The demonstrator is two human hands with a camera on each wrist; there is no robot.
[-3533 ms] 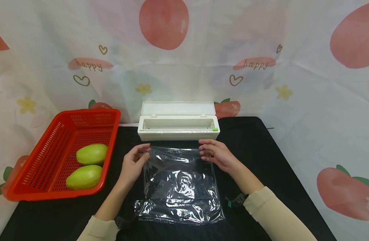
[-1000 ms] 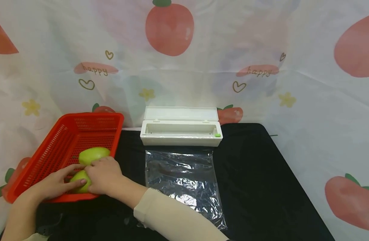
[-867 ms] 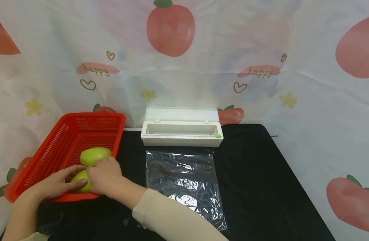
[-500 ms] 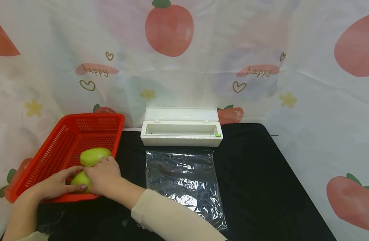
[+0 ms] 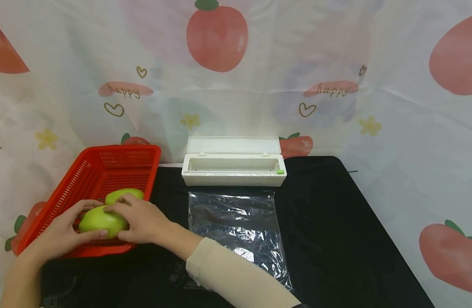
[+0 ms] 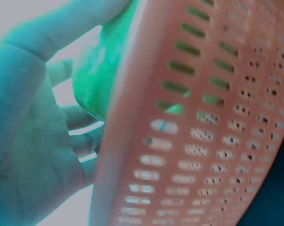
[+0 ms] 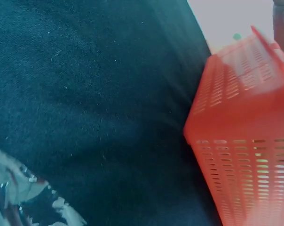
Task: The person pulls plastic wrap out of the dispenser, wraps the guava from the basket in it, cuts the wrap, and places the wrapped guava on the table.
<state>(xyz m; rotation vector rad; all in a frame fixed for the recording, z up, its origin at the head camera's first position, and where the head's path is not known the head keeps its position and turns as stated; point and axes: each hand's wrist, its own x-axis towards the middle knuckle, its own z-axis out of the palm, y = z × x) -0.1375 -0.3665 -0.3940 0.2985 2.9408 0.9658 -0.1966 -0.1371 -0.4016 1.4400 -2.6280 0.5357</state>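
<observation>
A smooth green oval fruit (image 5: pixel 102 221), its exact kind unclear, is held between both hands over the front of a red slotted plastic basket (image 5: pixel 154 173). My left hand (image 5: pixel 62 231) grips its left side, thumb in front and fingers behind. The right hand (image 5: pixel 145 222) holds its right end with bent fingers. A second green fruit (image 5: pixel 124 195) lies behind it in the basket, partly covered by the right hand. In the left wrist view the basket wall (image 6: pixel 132 94) hides part of the held fruit (image 6: pixel 92 70). The right wrist view mostly misses its hand.
A sheet of clear plastic film (image 5: pixel 236 214) lies on the black-covered table (image 5: pixel 336 239), partly under the right sleeve (image 5: pixel 236 273). Behind it stands a white film dispenser box (image 5: pixel 233 180) with its lid raised. A patterned cloth (image 5: pixel 259 85) hangs at the back.
Both hands left the film at centre for the basket on the left and took hold of the front fruit. In the last half second that fruit rose slightly, showing more between the hands.
</observation>
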